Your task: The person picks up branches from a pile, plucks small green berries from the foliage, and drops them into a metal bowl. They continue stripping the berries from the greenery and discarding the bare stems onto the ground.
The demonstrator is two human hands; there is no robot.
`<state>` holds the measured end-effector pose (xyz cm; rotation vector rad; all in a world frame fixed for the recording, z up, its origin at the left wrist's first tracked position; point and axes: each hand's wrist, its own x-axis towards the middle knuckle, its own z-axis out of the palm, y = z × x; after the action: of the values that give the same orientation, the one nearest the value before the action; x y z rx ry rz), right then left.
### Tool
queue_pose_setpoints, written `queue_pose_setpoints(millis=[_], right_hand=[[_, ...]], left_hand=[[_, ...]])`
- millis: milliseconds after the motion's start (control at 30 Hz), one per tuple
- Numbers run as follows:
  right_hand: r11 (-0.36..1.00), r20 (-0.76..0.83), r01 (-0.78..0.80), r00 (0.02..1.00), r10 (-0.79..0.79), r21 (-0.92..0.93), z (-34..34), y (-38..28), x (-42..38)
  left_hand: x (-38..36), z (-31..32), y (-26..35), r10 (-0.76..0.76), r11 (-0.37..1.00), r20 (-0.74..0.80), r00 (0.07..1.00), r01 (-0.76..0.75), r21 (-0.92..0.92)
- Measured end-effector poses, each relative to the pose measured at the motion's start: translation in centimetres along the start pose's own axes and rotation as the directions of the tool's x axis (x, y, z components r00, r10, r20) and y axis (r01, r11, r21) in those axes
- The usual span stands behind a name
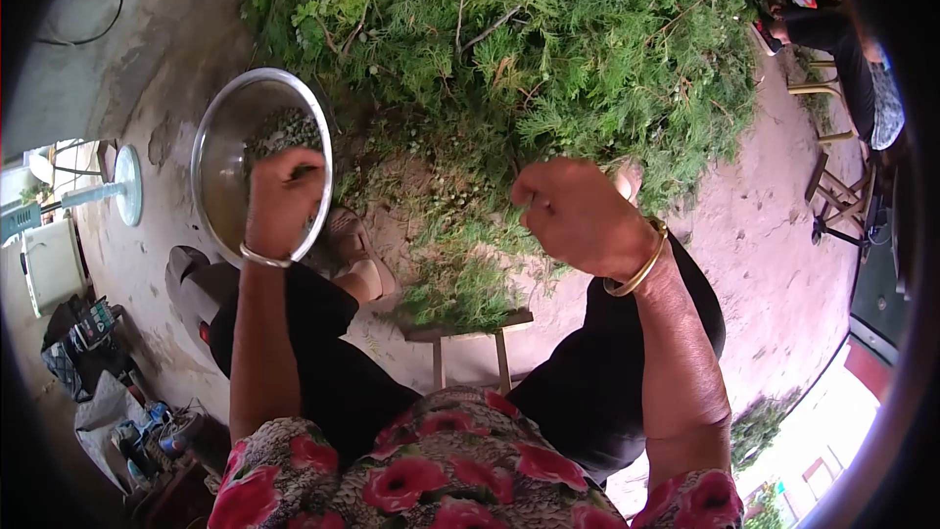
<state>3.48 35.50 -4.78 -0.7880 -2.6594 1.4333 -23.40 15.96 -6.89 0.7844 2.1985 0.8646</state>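
Observation:
My left hand (284, 198), with a silver bangle on the wrist, is over the right side of a large metal bowl (217, 162). Its fingers are curled closed, and whatever may be in them is hidden. Small grey-green cones (286, 127) lie in the bowl. In front of my right knee is my right hand (583, 216), a gold bangle on its wrist. Its fingers are bent in a closed grip near the lower edge of a big heap of green conifer branches (548, 49); I cannot make out anything held in them.
Loose green sprigs (455, 289) cover the floor between my feet, by a small wooden stool (470, 328). A pedestal fan (127, 186) and a cluttered pile (137, 431) are at left. At right sits another person (832, 34), near wooden stools (837, 191).

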Motion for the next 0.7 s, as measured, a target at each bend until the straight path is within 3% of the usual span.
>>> queue_pose_setpoints(millis=[67,100,167,200,267,333,367,400,433,467,500,533,633,700], right_hand=[[0.995,0.128,0.089,0.988,-0.084,-0.039,0.6,0.7,-0.8],[0.995,0.131,0.094,0.987,-0.089,-0.035,0.6,0.5,-0.9],[0.979,0.164,0.017,0.986,0.017,-0.202,-0.2,-0.3,-1.0],[0.98,0.164,0.016,0.986,0.017,-0.198,-0.6,-0.9,-0.8],[0.926,0.166,-0.198,0.951,0.261,-0.322,-1.2,-1.9,-0.4],[0.919,0.124,-0.191,0.961,0.246,-0.346,-0.9,-2.1,-0.5],[0.911,0.078,-0.182,0.971,0.226,-0.371,-0.6,-2.2,-0.7],[0.911,0.08,-0.187,0.97,0.231,-0.368,-0.3,-2.2,-0.9],[0.902,0.171,-0.085,0.97,0.172,-0.423,0.1,-2.3,-1.2],[0.883,0.263,0.021,0.958,0.117,-0.468,0.5,-2.4,-1.5],[0.883,0.266,0.018,0.956,0.122,-0.469,0.8,-2.5,-1.8],[0.893,0.32,0.063,0.943,0.093,-0.445,1.3,-2.7,-2.2],[0.903,0.36,0.127,0.932,0.032,-0.41,1.9,-2.8,-2.9],[0.905,0.346,0.148,0.938,-0.001,-0.399,2.3,-2.9,-3.3]], left_hand=[[1.8,-2.8,-12.4,0.215,0.895,-0.263,0.94,-0.083,0.438],[1.4,-3.3,-12.7,0.213,0.894,-0.267,0.94,-0.077,0.441],[0.5,-4.0,-13.1,0.18,0.741,-0.233,0.956,0.025,0.671],[0.8,-4.5,-15.1,0.258,0.695,-0.23,0.938,-0.015,0.718],[1.1,-4.3,-16.0,0.237,0.679,-0.277,0.931,0.046,0.733],[1.9,-3.2,-17.4,0.213,0.661,-0.325,0.921,0.109,0.742],[2.7,-1.7,-18.4,0.096,0.803,-0.297,0.95,0.103,0.587],[2.7,0.6,-16.7,0.163,0.821,-0.227,0.96,-0.004,0.571],[2.8,2.9,-15.1,0.228,0.831,-0.154,0.961,-0.11,0.545],[2.8,6.0,-15.2,0.046,0.944,-0.145,0.988,0.004,0.33],[3.5,9.7,-17.9,0.044,0.966,-0.13,0.991,-0.009,0.26],[3.3,12.2,-16.8,-0.09,0.982,-0.045,0.995,0.096,0.164],[3.7,18.9,-19.7,-0.069,0.996,0.055,0.996,0.065,0.059],[3.6,21.5,-19.1,-0.384,0.916,0.099,0.918,0.393,-0.086]])
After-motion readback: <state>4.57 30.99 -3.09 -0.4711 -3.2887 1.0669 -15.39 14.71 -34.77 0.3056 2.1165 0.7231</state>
